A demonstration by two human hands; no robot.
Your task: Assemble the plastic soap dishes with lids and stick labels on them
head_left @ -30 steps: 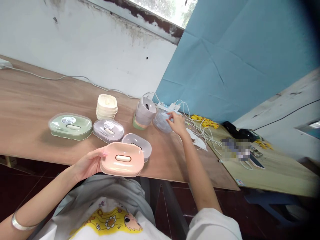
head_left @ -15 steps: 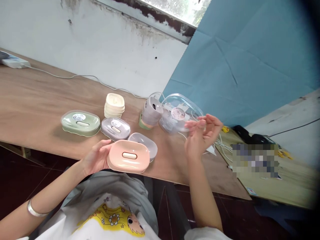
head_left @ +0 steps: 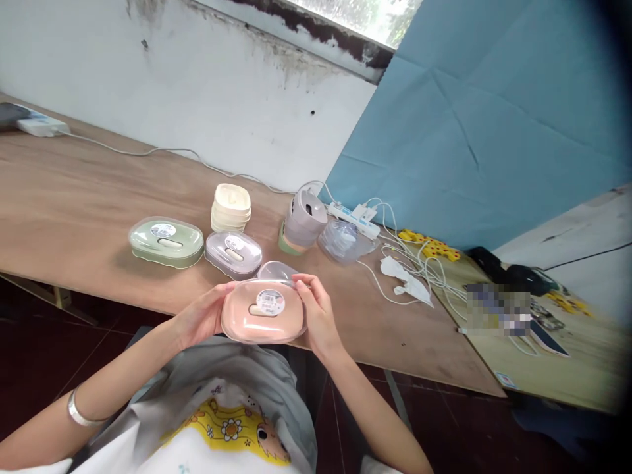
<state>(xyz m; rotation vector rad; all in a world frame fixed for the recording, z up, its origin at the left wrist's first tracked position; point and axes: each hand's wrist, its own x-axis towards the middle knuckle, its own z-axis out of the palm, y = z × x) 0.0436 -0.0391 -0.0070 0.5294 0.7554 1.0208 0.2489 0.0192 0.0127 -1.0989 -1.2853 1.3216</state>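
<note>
In my left hand (head_left: 205, 316) is the left end of a pink soap box (head_left: 247, 322), its fingers closed around the side. My right hand (head_left: 320, 313) grips the right end of a clear plastic lid (head_left: 270, 303) with a round label, which lies over the pink box. Whether the lid is fully seated I cannot tell. Behind it, a lilac piece (head_left: 276, 270) is partly covered by the box and hand. A lidded lilac soap box (head_left: 234, 255) and a lidded green one (head_left: 166, 242) stand to the left.
Stacked cream trays (head_left: 230, 207) stand at the back. To their right are stacked lilac and green boxes (head_left: 303, 220) and nested clear lids (head_left: 343, 240). A power strip (head_left: 353, 219), cables and a crumpled white tissue (head_left: 407, 280) lie farther right on the wooden table (head_left: 99, 197).
My right hand has brought the clear lid from the stack at the right down onto the pink soap box. My left hand still holds the box in nearly the same place.
</note>
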